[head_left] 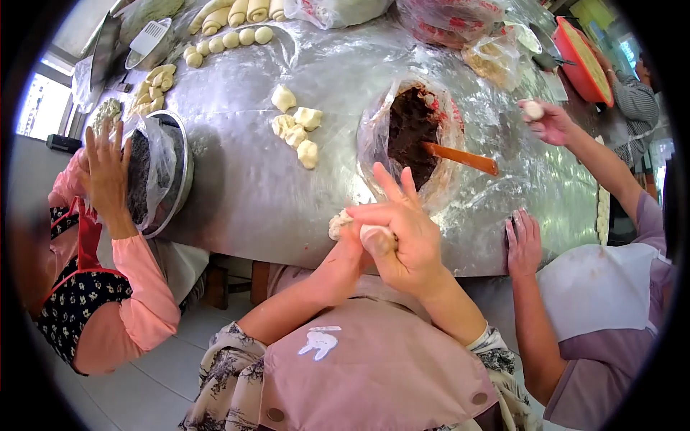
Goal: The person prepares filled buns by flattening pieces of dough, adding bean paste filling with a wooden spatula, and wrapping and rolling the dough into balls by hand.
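Both of my hands meet at the table's near edge. My left hand (343, 262) is closed round a piece of pale dough (339, 224) that shows at its fingers. My right hand (410, 241) presses against it, with its thumb and curled fingers round another bit of dough (386, 233) and two fingers raised. Just beyond stands a plastic-lined bowl of dark red-brown filling (413, 129) with an orange-brown handle (463, 156) sticking out. Several dough pieces (295, 128) lie on the metal table to the left of the bowl.
At left, a person's hands (108, 169) are by a metal bowl of dark filling (188, 172). At right, another person holds a dough ball (533, 110), the other hand (523, 241) on the table (280, 187). Dough rolls (237, 13), balls (231, 39) and a red basin (581, 61) lie farther back.
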A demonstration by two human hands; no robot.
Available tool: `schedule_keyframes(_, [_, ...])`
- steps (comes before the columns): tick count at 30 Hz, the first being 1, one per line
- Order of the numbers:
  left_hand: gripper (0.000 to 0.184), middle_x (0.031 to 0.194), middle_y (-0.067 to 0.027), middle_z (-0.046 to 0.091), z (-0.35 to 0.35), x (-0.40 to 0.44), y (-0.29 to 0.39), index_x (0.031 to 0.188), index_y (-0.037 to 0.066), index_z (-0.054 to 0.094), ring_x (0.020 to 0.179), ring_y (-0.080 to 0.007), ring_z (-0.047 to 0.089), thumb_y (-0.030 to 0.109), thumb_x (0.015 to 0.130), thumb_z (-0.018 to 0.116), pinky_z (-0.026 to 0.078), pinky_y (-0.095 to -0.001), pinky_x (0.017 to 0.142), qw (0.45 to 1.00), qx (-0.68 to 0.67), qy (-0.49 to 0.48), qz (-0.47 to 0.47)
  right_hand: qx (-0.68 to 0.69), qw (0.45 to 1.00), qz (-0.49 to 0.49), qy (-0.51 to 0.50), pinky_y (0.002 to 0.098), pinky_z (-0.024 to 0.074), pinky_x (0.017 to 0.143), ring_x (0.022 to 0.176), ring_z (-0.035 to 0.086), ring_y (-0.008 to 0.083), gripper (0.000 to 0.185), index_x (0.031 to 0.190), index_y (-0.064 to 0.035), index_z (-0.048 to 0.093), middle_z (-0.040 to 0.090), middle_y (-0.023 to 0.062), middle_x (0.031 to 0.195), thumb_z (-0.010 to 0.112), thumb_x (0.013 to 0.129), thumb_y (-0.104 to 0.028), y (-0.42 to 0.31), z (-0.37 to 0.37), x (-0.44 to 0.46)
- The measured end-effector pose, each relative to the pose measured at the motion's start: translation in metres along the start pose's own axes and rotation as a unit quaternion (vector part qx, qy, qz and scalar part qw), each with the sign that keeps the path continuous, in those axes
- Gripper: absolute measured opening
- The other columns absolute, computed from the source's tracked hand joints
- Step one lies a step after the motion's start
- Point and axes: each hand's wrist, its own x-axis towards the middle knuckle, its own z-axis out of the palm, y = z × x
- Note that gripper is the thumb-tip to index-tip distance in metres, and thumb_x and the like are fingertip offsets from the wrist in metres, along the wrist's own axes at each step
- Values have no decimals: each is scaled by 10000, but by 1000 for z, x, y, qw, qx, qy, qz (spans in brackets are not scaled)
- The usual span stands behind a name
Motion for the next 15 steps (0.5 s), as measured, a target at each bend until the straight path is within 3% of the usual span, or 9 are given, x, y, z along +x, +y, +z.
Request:
schedule_keyframes(4, [804, 1433, -85, 312, -5, 0, 8, 1445, 84, 139, 1331, -212, 336, 645, 904, 335, 336, -383, 1051, 996, 76, -50, 11, 31, 999, 2, 20, 497, 63, 1124, 1344, 326, 393, 454, 1126, 1, 604, 677, 117, 981, 423, 979, -389, -3, -2, 5])
schedule_keyframes(6, [798, 1434, -86, 305, -6, -1, 12, 1444, 82, 142, 1332, -205, 331, 640, 907, 335, 340, -384, 1048, 998, 54, -45, -9, 131, 982, 24, 133, 493, 74, 1124, 1344, 326, 395, 450, 1103, -4, 619, 676, 109, 963, 427, 977, -391, -16, 5, 11])
schedule_keyframes(8, [785, 1407, -101, 333, -6, -1, 10, 1429, 60, 173, 1318, -210, 344, 635, 913, 311, 334, -375, 1052, 998, 36, -39, -19, 102, 987, 20, 121, 491, 78, 1124, 1346, 321, 396, 452, 1095, -5, 626, 675, 105, 965, 429, 976, -395, -19, 2, 12])
schedule_keyframes(10, [741, 1367, -120, 376, 3, -2, 7, 1409, 18, 202, 1289, -217, 379, 588, 942, 281, 312, -369, 1068, 998, 59, -4, -9, -54, 998, -8, -15, 491, 76, 1124, 1351, 311, 398, 461, 1103, -3, 624, 674, 106, 988, 430, 974, -401, -14, -11, 10])
schedule_keyframes(11, [758, 1389, -120, 352, -12, -1, -5, 1416, 18, 190, 1298, -213, 371, 603, 939, 250, 312, -378, 1072, 997, 48, -61, -2, -47, 998, 2, -39, 510, 69, 1119, 1358, 291, 405, 474, 1122, -1, 617, 673, 109, 1019, 426, 973, -409, -7, -8, 5])
schedule_keyframes(15, [728, 1359, -105, 374, -1, -5, -2, 1404, 17, 206, 1264, -193, 398, 585, 949, 243, 332, -364, 1045, 989, 114, -66, 59, 27, 1000, -10, 9, 539, 57, 1110, 1365, 274, 406, 509, 1195, 17, 558, 632, 122, 1141, 433, 967, -420, -3, -6, -2])
